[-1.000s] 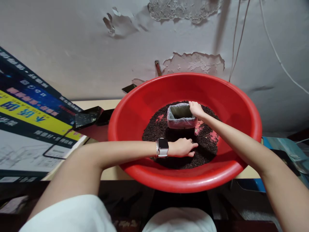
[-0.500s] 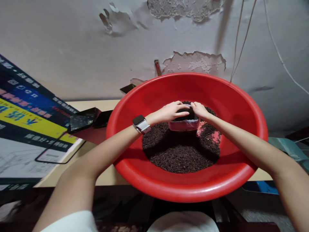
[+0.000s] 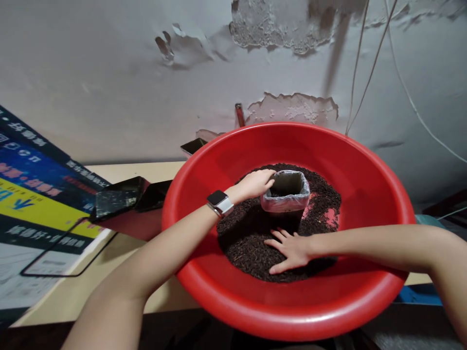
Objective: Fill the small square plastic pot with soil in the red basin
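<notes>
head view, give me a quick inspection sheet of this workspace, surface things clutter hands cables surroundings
Surface: pale tabletop under the red basin.
Things: lined container standing amid dark loose material inside the basin.
Clutter: printed panel and dark glossy item left of the basin.
Hands: left hand holds the container's rim; right hand spread at the loose material.
Cables: pale cables along the wall, right side.
Surroundings: grey wall with peeling patches.

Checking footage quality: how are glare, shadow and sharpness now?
Head view: glare streak low on the basin; deep shadow on the flakes before the bin; left hand and right hand fairly sharp; beneath the table, mostly too dark to read.
</notes>
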